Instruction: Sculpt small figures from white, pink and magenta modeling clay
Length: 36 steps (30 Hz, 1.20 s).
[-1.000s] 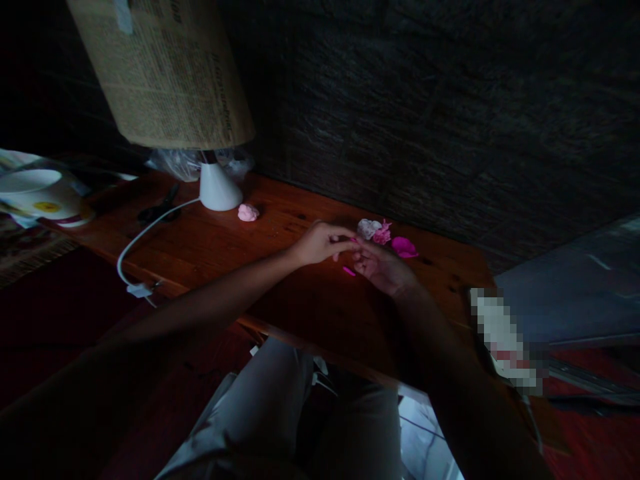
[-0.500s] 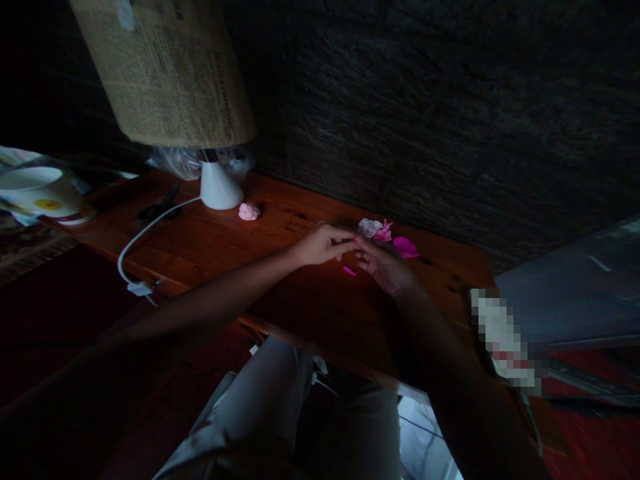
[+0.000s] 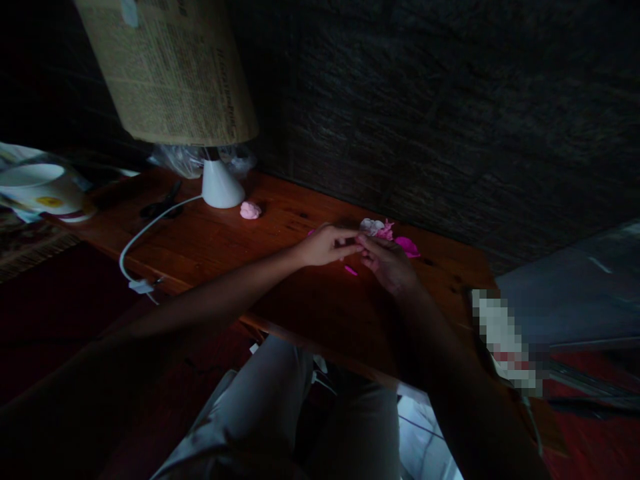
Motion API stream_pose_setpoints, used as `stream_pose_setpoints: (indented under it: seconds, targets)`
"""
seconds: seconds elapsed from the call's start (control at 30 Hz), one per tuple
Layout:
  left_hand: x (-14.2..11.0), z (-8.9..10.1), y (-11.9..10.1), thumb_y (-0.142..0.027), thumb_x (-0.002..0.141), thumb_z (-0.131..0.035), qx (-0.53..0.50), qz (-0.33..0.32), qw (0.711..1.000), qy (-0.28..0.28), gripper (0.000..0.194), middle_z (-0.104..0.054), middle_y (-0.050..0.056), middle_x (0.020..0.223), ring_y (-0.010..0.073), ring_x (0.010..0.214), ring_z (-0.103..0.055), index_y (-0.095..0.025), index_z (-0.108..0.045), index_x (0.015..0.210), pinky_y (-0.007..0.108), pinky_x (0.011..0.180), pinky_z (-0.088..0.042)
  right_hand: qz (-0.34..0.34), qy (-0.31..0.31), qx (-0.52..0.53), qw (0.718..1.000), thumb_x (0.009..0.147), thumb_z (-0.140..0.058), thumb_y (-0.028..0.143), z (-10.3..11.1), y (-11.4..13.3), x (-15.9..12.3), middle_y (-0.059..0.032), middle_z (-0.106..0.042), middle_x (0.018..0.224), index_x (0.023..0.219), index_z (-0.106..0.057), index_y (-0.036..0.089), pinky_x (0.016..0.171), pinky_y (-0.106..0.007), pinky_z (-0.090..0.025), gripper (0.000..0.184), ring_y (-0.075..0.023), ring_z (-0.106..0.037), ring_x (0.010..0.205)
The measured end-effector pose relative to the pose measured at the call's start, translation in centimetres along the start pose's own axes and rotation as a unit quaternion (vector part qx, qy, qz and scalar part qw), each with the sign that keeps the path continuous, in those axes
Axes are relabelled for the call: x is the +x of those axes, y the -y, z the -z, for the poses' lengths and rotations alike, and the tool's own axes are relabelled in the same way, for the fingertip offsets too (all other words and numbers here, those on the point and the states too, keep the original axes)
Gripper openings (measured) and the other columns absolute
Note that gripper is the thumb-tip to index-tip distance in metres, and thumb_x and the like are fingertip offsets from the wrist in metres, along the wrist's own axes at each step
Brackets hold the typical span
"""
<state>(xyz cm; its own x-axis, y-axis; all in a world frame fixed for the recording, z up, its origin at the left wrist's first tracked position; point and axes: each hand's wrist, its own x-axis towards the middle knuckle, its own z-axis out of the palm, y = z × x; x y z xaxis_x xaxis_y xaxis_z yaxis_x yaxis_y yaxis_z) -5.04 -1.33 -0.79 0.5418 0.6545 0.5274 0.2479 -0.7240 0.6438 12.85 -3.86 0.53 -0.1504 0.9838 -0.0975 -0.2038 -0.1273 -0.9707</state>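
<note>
Over the wooden table, my left hand (image 3: 330,245) and my right hand (image 3: 387,262) meet at the fingertips. Both are closed in a pinch around a small bit of pink modelling clay, mostly hidden by the fingers. Just below them lies a thin magenta clay strip (image 3: 351,270). Behind my right hand are a whitish ruffled piece (image 3: 371,227), a pink frilled piece (image 3: 385,231) and a flat magenta piece (image 3: 407,247). Some magenta (image 3: 311,233) peeks out behind my left hand. Farther left sits a pale pink clay lump (image 3: 251,210).
A lamp with a white base (image 3: 220,187) and newsprint shade (image 3: 175,73) stands back left, its white cable (image 3: 131,241) hanging over the table edge. Dark scissors (image 3: 167,203) lie beside it. A white paper cup (image 3: 45,192) is far left. A dark wall (image 3: 425,120) rises behind.
My fingertips have shifted slightly against each other, and the pink bit between them shows less. The magenta behind my left hand has come into view. The camera has moved a little.
</note>
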Motion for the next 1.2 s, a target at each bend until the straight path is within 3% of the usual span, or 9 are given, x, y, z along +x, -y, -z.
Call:
stream_pose_setpoints:
  seconds: [0.2,0.43,0.77,1.03,1.2]
  targets:
    - [-0.03,0.15,-0.25,-0.037,0.094,-0.059,-0.002,-0.006,1.000,0.014,0.029,-0.071,0.002,0.073,0.0077,0.056,-0.058,-0.015,-0.073,0.106,0.018,0.054,-0.043,-0.012,0.001,0.008,1.000,0.056,-0.093,0.038,0.06,0.06,0.16,0.0032,-0.065,0.065,0.070,-0.075,0.023,0.058,-0.025,-0.043,0.027,-0.0087,-0.052,0.059]
    - [-0.01,0.02,0.08,-0.040,0.089,-0.065,0.013,-0.007,0.999,-0.031,0.034,-0.074,0.003,0.076,0.0089,0.058,-0.059,-0.016,-0.074,0.111,0.019,0.054,-0.044,0.011,0.001,0.016,1.000,0.056,-0.092,0.035,0.08,0.07,0.15,0.0042,-0.062,0.062,0.066,-0.072,0.024,0.056,-0.023,-0.044,0.025,-0.0079,-0.051,0.058]
    - [0.15,0.31,0.18,-0.035,0.088,-0.067,0.013,0.000,0.996,-0.087,0.028,-0.077,0.005,0.081,0.0084,0.059,-0.060,-0.016,-0.076,0.107,0.019,0.055,-0.043,0.037,0.024,-0.022,0.999,0.059,-0.090,0.041,0.42,0.02,0.11,0.0016,-0.068,0.075,0.082,-0.080,0.027,0.061,-0.027,-0.045,0.028,-0.0096,-0.051,0.064]
    - [0.11,0.18,0.61,-0.037,0.089,-0.067,0.030,0.001,0.995,-0.098,0.029,-0.076,0.004,0.078,0.0080,0.058,-0.060,-0.017,-0.076,0.108,0.018,0.054,-0.042,0.056,0.011,-0.042,0.998,0.059,-0.090,0.041,0.63,0.02,0.30,0.0010,-0.070,0.079,0.080,-0.079,0.028,0.063,-0.028,-0.045,0.027,-0.0113,-0.054,0.068]
    - [0.13,0.21,0.41,-0.037,0.088,-0.068,0.020,-0.004,0.995,-0.094,0.028,-0.077,0.004,0.084,0.0088,0.062,-0.062,-0.017,-0.076,0.107,0.019,0.055,-0.043,0.020,0.012,-0.032,0.999,0.059,-0.090,0.043,0.60,0.16,0.10,0.0015,-0.072,0.082,0.082,-0.079,0.029,0.064,-0.028,-0.046,0.029,-0.0100,-0.055,0.067]
